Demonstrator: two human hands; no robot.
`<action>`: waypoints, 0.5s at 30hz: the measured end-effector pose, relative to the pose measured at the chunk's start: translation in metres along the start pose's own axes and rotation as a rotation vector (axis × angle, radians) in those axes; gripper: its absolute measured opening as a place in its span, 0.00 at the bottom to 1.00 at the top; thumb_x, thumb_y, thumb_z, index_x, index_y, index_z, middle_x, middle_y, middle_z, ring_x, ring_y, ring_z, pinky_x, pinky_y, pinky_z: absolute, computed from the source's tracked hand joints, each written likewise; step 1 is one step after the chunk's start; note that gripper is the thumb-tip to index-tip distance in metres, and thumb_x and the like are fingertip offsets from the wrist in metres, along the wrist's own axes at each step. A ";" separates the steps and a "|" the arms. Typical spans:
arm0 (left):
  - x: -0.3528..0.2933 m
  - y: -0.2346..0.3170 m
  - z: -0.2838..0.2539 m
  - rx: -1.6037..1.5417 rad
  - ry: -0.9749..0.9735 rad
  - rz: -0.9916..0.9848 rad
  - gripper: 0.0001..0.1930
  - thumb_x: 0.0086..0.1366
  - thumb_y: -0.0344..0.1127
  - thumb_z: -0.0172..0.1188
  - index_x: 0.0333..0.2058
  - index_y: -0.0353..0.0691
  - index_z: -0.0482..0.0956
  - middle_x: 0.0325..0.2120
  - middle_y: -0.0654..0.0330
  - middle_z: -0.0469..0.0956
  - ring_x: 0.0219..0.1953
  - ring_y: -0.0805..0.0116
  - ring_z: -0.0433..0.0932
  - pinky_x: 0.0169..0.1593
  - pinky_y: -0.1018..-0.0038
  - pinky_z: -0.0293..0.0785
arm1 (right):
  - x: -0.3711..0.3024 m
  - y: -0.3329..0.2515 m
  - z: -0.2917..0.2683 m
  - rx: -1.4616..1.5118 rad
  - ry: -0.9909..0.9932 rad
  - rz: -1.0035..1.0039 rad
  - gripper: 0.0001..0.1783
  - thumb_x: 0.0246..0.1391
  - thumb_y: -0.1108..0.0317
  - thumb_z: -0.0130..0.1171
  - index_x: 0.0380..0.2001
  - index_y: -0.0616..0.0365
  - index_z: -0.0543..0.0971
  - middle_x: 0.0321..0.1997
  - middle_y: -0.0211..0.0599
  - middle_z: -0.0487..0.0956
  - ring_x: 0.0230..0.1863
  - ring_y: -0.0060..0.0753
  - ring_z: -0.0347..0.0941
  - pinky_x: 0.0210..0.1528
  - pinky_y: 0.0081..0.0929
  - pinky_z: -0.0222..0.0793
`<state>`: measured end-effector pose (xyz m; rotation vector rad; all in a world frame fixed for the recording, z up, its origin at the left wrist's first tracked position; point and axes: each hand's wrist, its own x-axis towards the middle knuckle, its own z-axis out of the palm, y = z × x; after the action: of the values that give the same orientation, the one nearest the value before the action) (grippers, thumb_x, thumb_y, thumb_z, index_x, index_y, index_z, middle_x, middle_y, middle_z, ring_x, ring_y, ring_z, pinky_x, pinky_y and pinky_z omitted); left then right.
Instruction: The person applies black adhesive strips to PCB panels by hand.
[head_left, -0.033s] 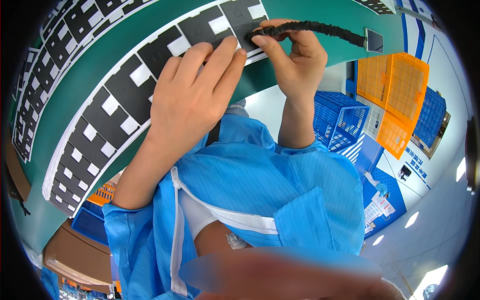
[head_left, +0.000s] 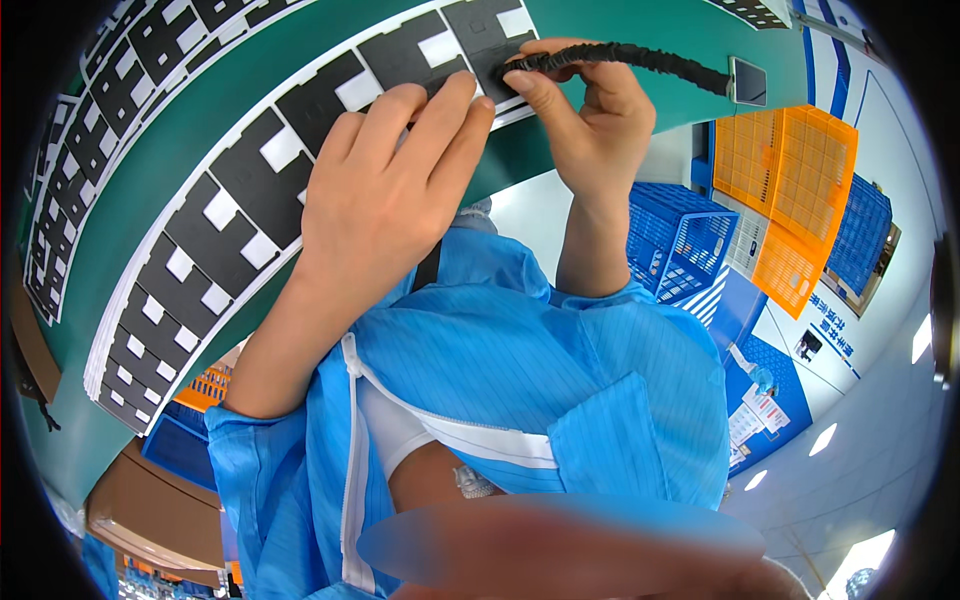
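Observation:
A long white backing sheet (head_left: 283, 151) with rows of black die-cut pieces (head_left: 258, 162) curves across the green table. Sheet edges show at its left end, as in a stack. Over its right part rests my left hand (head_left: 385, 185), fingers stretched out and slightly bent, their tips on the black pieces. My right hand (head_left: 600, 125) is closed at the right end of the sheet, thumb and forefinger pinching the end of a black crinkled strip (head_left: 650, 58). That strip arches rightward from the pinch to a small grey-framed rectangular thing (head_left: 749, 82) near the table's edge.
More black-and-white sheets (head_left: 130, 85) lie across the table (head_left: 225, 95) at the far left. Right of my right arm stand a blue crate (head_left: 675, 240) and an orange crate (head_left: 790, 190). A brown carton (head_left: 150, 510) and a blue bin (head_left: 180, 440) sit below the table at lower left.

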<state>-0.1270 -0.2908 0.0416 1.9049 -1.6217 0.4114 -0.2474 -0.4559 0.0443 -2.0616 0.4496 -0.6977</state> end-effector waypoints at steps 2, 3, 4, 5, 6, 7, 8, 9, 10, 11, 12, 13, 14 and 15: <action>-0.001 0.000 0.000 -0.002 0.003 -0.001 0.16 0.53 0.30 0.65 0.43 0.39 0.85 0.49 0.63 0.80 0.44 0.66 0.77 0.39 0.74 0.71 | 0.001 -0.002 -0.001 -0.091 -0.030 -0.066 0.13 0.55 0.83 0.70 0.44 0.67 0.83 0.41 0.40 0.86 0.41 0.25 0.81 0.45 0.18 0.75; -0.001 0.000 0.001 -0.003 0.007 -0.005 0.16 0.54 0.30 0.65 0.43 0.38 0.85 0.49 0.63 0.80 0.44 0.66 0.77 0.39 0.74 0.71 | 0.002 -0.003 0.000 -0.092 -0.031 -0.065 0.13 0.55 0.83 0.70 0.44 0.67 0.83 0.41 0.40 0.86 0.41 0.25 0.81 0.45 0.18 0.75; -0.001 0.000 0.001 -0.003 0.011 -0.009 0.16 0.54 0.30 0.65 0.43 0.38 0.85 0.49 0.63 0.80 0.45 0.66 0.77 0.39 0.74 0.71 | 0.003 -0.003 0.000 -0.097 -0.028 -0.084 0.12 0.55 0.83 0.69 0.43 0.67 0.84 0.40 0.39 0.86 0.41 0.25 0.81 0.45 0.18 0.75; -0.001 0.000 0.002 -0.005 0.011 -0.009 0.16 0.54 0.30 0.65 0.43 0.38 0.85 0.49 0.63 0.80 0.45 0.66 0.77 0.39 0.74 0.71 | 0.003 -0.003 0.000 -0.104 -0.022 -0.101 0.12 0.54 0.83 0.69 0.42 0.66 0.84 0.40 0.38 0.86 0.40 0.25 0.80 0.44 0.18 0.75; -0.001 0.000 0.002 -0.010 0.011 -0.008 0.16 0.54 0.30 0.65 0.43 0.38 0.85 0.50 0.63 0.80 0.45 0.66 0.77 0.39 0.74 0.72 | 0.004 -0.004 0.002 -0.106 -0.022 -0.100 0.12 0.54 0.83 0.69 0.42 0.66 0.84 0.40 0.38 0.86 0.40 0.25 0.80 0.44 0.18 0.75; -0.001 -0.001 0.003 -0.014 0.010 -0.007 0.16 0.54 0.30 0.64 0.43 0.38 0.85 0.50 0.62 0.80 0.45 0.66 0.77 0.39 0.74 0.72 | 0.004 -0.005 0.005 -0.092 0.039 -0.101 0.11 0.52 0.81 0.71 0.40 0.62 0.86 0.38 0.34 0.85 0.37 0.25 0.81 0.40 0.20 0.76; -0.001 -0.001 0.003 -0.013 0.010 -0.008 0.16 0.54 0.30 0.64 0.43 0.38 0.85 0.50 0.62 0.80 0.45 0.66 0.77 0.39 0.74 0.72 | 0.005 -0.005 0.008 -0.075 0.098 -0.103 0.11 0.49 0.79 0.72 0.37 0.58 0.87 0.35 0.31 0.85 0.33 0.25 0.81 0.35 0.21 0.76; -0.002 -0.002 0.003 -0.009 0.009 -0.003 0.16 0.54 0.30 0.64 0.43 0.38 0.85 0.50 0.62 0.80 0.45 0.65 0.77 0.39 0.74 0.72 | 0.006 -0.008 0.007 -0.074 0.097 -0.102 0.11 0.49 0.79 0.72 0.37 0.58 0.87 0.35 0.31 0.85 0.33 0.25 0.81 0.35 0.21 0.76; -0.002 -0.002 0.003 -0.004 0.008 0.002 0.16 0.54 0.30 0.64 0.43 0.38 0.85 0.50 0.62 0.80 0.45 0.65 0.77 0.39 0.74 0.72 | 0.007 -0.012 0.006 -0.223 0.044 -0.160 0.10 0.51 0.81 0.71 0.38 0.61 0.86 0.37 0.33 0.85 0.36 0.24 0.81 0.39 0.20 0.76; -0.001 -0.003 0.003 -0.003 0.006 0.002 0.16 0.54 0.30 0.64 0.43 0.38 0.85 0.50 0.62 0.80 0.45 0.65 0.77 0.39 0.74 0.72 | 0.007 -0.015 0.005 -0.372 -0.009 -0.218 0.10 0.52 0.83 0.70 0.39 0.64 0.85 0.40 0.35 0.86 0.38 0.23 0.80 0.42 0.19 0.76; -0.001 -0.003 0.003 -0.010 0.006 -0.004 0.16 0.54 0.30 0.64 0.43 0.38 0.85 0.50 0.62 0.80 0.45 0.65 0.77 0.39 0.74 0.72 | 0.009 -0.014 0.004 -0.419 -0.027 -0.259 0.11 0.53 0.81 0.70 0.41 0.64 0.84 0.41 0.36 0.85 0.38 0.24 0.80 0.41 0.20 0.76; 0.000 -0.003 0.003 -0.018 0.005 -0.009 0.16 0.54 0.30 0.64 0.43 0.38 0.85 0.51 0.62 0.80 0.45 0.65 0.77 0.39 0.74 0.72 | 0.008 -0.012 0.006 -0.416 -0.027 -0.259 0.11 0.53 0.81 0.70 0.41 0.64 0.84 0.41 0.36 0.85 0.38 0.24 0.80 0.41 0.20 0.76; 0.000 -0.003 0.003 -0.018 0.011 -0.005 0.16 0.54 0.30 0.64 0.43 0.38 0.85 0.51 0.62 0.80 0.45 0.65 0.77 0.39 0.74 0.72 | 0.004 -0.009 0.008 -0.106 0.064 -0.073 0.10 0.53 0.82 0.68 0.39 0.63 0.84 0.39 0.34 0.85 0.39 0.23 0.80 0.40 0.21 0.76; -0.001 -0.003 0.002 -0.038 0.010 -0.005 0.16 0.54 0.29 0.64 0.43 0.37 0.85 0.51 0.62 0.80 0.45 0.65 0.77 0.39 0.74 0.72 | 0.001 -0.005 0.010 0.204 0.151 0.112 0.09 0.53 0.83 0.67 0.38 0.62 0.84 0.37 0.32 0.84 0.39 0.22 0.80 0.40 0.21 0.76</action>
<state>-0.1241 -0.2915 0.0388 1.8751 -1.6067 0.3845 -0.2401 -0.4478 0.0444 -1.7862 0.5515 -0.8014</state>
